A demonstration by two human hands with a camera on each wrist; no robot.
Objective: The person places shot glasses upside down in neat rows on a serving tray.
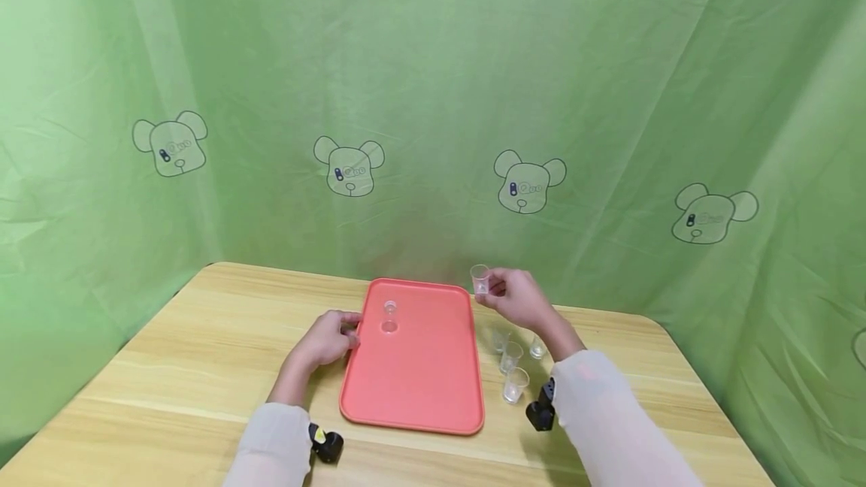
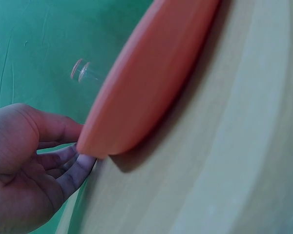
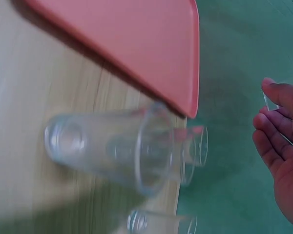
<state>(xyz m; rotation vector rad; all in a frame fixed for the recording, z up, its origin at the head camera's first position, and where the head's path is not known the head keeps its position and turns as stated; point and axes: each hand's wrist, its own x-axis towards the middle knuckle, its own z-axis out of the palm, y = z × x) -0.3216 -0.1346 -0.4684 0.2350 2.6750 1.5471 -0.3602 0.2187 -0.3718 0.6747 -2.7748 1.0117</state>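
A red rectangular tray (image 1: 413, 382) lies on the wooden table. My left hand (image 1: 329, 338) grips its left rim, with the fingers at the edge in the left wrist view. Past the tray's far right corner, my right hand (image 1: 519, 297) pinches a small clear cup (image 1: 480, 280), raised above the table with its mouth upward. One clear cup (image 1: 390, 316) stands upside down on the tray's far left part. Several more clear cups (image 1: 516, 385) stand upright to the right of the tray, below my right forearm; one looms close in the right wrist view.
Behind the table (image 1: 169, 374) hangs a green curtain (image 1: 433, 96) printed with bear heads, close to the far edge. A small black camera is strapped at each wrist, the right one (image 1: 541, 408) hanging near the standing cups.
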